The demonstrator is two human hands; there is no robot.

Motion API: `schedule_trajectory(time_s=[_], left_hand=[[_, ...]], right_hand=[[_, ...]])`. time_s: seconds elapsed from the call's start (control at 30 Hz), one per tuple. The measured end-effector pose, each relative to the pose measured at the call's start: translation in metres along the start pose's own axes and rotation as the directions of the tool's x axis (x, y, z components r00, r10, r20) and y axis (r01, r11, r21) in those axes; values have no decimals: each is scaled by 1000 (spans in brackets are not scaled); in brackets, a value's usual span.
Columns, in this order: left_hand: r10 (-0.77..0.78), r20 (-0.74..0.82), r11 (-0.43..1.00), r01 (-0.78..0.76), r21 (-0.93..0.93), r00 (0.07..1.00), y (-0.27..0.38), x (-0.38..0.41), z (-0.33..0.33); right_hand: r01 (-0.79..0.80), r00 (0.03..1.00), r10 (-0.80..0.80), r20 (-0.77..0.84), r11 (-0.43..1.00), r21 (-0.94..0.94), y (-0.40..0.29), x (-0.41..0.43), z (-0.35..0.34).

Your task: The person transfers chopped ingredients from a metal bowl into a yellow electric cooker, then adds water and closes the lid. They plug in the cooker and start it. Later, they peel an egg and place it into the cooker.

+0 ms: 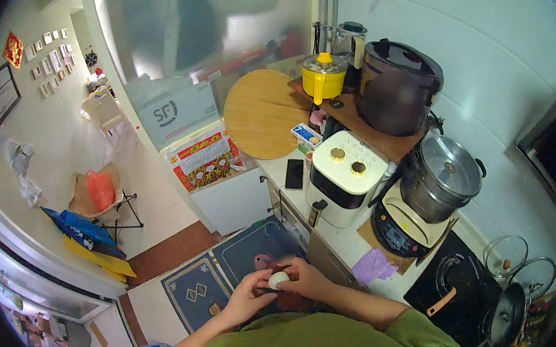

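A whitish egg (278, 280) is held between both hands in front of my green shirt, above the floor mats. My left hand (249, 296) grips its left side, with the thumb below it and the fingers above. From the other side, my right hand (306, 280) has its fingertips on the egg's upper right. Whether the shell is still on cannot be made out. Just beyond the fingers, a pink rounded thing (262, 261) shows low down, partly hidden by the hands.
Along the counter are a white air fryer (347, 173), a phone (295, 174), a purple cloth (373, 267) and a steamer pot (445, 172) on an electric cooker base (395, 228). A black cooktop (456, 276) lies right, a frying pan (506, 317) beside it. Blue mats (198, 290) cover the floor.
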State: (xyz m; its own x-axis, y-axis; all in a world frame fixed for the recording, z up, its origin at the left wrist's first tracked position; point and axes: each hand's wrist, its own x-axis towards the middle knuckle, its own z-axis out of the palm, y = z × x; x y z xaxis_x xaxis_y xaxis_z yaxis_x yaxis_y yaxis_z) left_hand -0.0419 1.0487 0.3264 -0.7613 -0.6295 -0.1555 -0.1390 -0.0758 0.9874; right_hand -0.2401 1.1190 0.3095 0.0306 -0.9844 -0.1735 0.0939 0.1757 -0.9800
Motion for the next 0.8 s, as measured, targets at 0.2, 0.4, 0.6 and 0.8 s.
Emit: schedule_trajectory(time_s=[0.2, 0.4, 0.6, 0.8], left_hand=[[129, 104, 963, -149, 226, 986, -9, 157, -52], [12, 218, 997, 5, -78, 976, -17, 326, -152], [155, 258, 982, -178, 66, 954, 68, 498, -247], [244, 305, 968, -249, -24, 921, 125, 629, -260]], right_hand=[[-54, 977, -4, -214, 963, -263, -38, 103, -46], [-113, 868, -237, -436, 761, -639, -130, 245, -146], [-256, 505, -671, -542, 483, -837, -273, 400, -311], [-491, 651, -542, -531, 232, -839, -322, 482, -427]])
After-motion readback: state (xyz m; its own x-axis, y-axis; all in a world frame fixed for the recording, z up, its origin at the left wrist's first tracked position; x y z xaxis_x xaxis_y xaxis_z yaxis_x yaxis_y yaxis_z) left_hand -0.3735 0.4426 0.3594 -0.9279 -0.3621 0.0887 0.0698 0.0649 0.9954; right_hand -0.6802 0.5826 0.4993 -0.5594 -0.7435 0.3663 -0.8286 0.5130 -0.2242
